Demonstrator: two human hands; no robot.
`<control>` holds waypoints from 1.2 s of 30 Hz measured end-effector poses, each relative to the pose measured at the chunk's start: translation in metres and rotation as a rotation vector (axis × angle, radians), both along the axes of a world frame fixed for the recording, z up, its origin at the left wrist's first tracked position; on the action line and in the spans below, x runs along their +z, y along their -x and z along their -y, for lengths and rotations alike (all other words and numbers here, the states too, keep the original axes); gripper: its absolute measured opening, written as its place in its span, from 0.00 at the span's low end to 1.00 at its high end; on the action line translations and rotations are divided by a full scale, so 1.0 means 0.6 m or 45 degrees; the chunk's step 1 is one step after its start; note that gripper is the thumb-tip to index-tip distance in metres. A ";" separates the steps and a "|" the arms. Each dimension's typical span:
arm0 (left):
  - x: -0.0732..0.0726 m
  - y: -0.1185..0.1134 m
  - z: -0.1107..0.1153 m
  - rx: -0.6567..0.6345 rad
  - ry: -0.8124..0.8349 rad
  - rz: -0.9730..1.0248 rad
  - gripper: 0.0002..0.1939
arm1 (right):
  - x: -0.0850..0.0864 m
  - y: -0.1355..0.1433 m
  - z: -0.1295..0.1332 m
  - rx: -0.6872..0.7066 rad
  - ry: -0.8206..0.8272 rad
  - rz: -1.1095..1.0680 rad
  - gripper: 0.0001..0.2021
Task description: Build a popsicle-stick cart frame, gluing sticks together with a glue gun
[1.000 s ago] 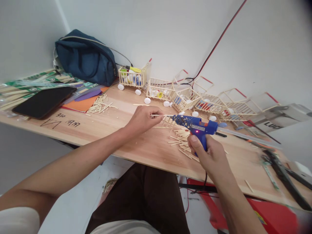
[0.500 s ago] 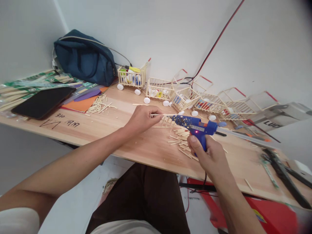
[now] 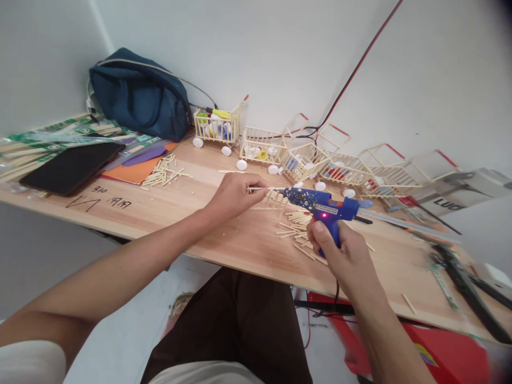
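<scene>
One pile of cut sticks (image 3: 164,170) lies at nine o'clock on the counter (image 3: 228,245), and a wheeled stick cart (image 3: 216,129) stands at eleven in my head-camera view. At the dial's center, my left hand (image 3: 239,193) pinches a thin stick (image 3: 255,188), its right end by the tip of the blue glue gun (image 3: 322,205) at three o'clock; I cannot tell whether they touch. My right hand (image 3: 346,248), at four, grips the gun's handle.

The glue gun (image 3: 328,209) is blue, speckled toward the front; the bag (image 3: 140,98) navy; the desk (image 3: 224,242) pale brown, wood-grained.
</scene>
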State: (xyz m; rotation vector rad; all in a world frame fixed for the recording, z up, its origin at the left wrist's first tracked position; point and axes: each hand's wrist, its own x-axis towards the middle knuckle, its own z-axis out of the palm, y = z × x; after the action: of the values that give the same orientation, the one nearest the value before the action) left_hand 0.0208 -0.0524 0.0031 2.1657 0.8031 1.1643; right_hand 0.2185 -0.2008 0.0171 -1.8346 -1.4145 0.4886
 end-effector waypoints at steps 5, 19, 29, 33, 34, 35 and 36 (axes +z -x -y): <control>0.001 0.000 0.001 0.010 0.009 -0.009 0.06 | 0.002 -0.002 0.005 0.056 -0.044 -0.141 0.22; 0.002 0.000 0.000 0.011 0.029 -0.029 0.06 | 0.025 0.001 0.005 -0.015 -0.366 -0.025 0.21; 0.001 0.001 -0.001 0.018 0.028 -0.023 0.06 | 0.045 -0.078 0.018 -0.348 -0.513 0.956 0.25; 0.001 0.001 -0.002 0.031 0.031 -0.033 0.07 | 0.045 -0.120 0.031 -0.457 -0.474 1.145 0.28; 0.001 0.001 -0.002 0.037 0.032 -0.034 0.07 | 0.043 -0.132 0.034 -0.508 -0.463 1.182 0.29; 0.000 0.001 -0.002 0.043 0.033 -0.035 0.07 | 0.040 -0.144 0.037 -0.556 -0.464 1.213 0.29; 0.000 0.001 -0.003 0.049 0.035 -0.037 0.07 | 0.037 -0.156 0.039 -0.596 -0.483 1.241 0.30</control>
State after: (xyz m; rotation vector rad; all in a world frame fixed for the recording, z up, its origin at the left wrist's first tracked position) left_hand 0.0202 -0.0509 0.0032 2.1579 0.8722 1.1362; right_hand 0.3123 -0.2244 0.0390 -2.0484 -1.4126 -0.9703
